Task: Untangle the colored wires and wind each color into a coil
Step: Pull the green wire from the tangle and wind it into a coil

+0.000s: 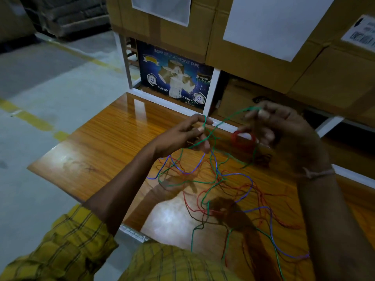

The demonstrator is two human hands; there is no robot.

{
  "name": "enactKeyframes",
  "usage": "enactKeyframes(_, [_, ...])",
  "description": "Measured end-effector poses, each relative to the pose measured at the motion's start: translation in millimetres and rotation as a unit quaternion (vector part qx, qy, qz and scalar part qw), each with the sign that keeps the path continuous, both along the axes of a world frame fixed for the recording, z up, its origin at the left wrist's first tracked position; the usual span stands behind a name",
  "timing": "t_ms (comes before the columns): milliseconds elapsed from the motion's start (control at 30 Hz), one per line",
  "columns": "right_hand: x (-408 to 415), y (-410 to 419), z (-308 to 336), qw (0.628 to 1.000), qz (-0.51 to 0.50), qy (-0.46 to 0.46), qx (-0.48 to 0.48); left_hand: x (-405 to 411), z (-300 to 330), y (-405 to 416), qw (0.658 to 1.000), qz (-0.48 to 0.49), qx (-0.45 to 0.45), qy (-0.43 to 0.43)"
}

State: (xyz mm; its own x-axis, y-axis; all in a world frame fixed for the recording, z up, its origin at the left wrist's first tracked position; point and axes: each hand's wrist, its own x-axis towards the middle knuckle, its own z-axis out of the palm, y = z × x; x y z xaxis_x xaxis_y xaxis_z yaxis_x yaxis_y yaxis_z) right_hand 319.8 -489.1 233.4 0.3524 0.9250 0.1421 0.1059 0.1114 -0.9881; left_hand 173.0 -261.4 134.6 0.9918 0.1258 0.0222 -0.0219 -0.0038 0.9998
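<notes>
A loose tangle of green, blue and red wires (219, 185) lies spread over the glossy wooden table (97, 151). Above the table's far edge, my left hand (182, 136) pinches a green wire (227, 120) between thumb and fingers. That strand arcs across to my right hand (284, 126), which pinches its other part at the fingertips. A small red coil (243, 138) sits just under my right hand; the frame does not show whether it hangs from my fingers or rests on the table. Green strands hang from both hands into the tangle.
Stacked cardboard boxes (263, 47) with white labels fill a white rack behind the table. A blue adhesive tape carton (174, 76) stands on the rack's lower shelf. Grey floor with yellow lines (30, 118) lies to the left. A hinge (132, 232) sits on the table's near edge.
</notes>
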Motion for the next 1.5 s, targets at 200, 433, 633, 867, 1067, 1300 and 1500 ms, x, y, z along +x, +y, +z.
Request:
enactKeyframes(200, [28.5, 38.5, -22.6, 0.980, -0.195, 0.048, 0.017, -10.6, 21.2, -15.8, 0.982, -0.137, -0.128, -0.013])
enactKeyframes(433, [38.1, 48.9, -44.2, 0.965, -0.261, -0.035, 0.009, -10.2, 21.1, -19.2, 0.996, -0.044, -0.080, 0.019])
enactKeyframes(633, [47.4, 48.9, -39.1, 0.929, -0.364, -0.071, 0.005, -13.2, 10.3, -20.0, 0.998, -0.056, -0.020, 0.016])
enactKeyframes(867, [42.0, 54.7, -51.5, 0.829, -0.304, -0.409, -0.231, -5.0, 1.3, -19.3, 0.996, -0.028, 0.071, 0.042])
enactKeyframes(1067, [25.8, 55.4, -67.6, 0.739, -0.143, -0.658, -0.025, -3.8, -4.0, -14.7, 0.995, -0.037, 0.018, 0.088])
enactKeyframes(1300, [32.5, 47.9, -94.7, 0.878, -0.064, -0.471, -0.052, -10.1, 4.7, -4.8, 0.993, -0.074, -0.059, 0.075])
enactKeyframes(1500, [65.4, 45.2, -98.7, 0.876, -0.279, -0.370, -0.132, -26.0, 4.1, 5.4, 0.995, -0.069, -0.040, 0.061])
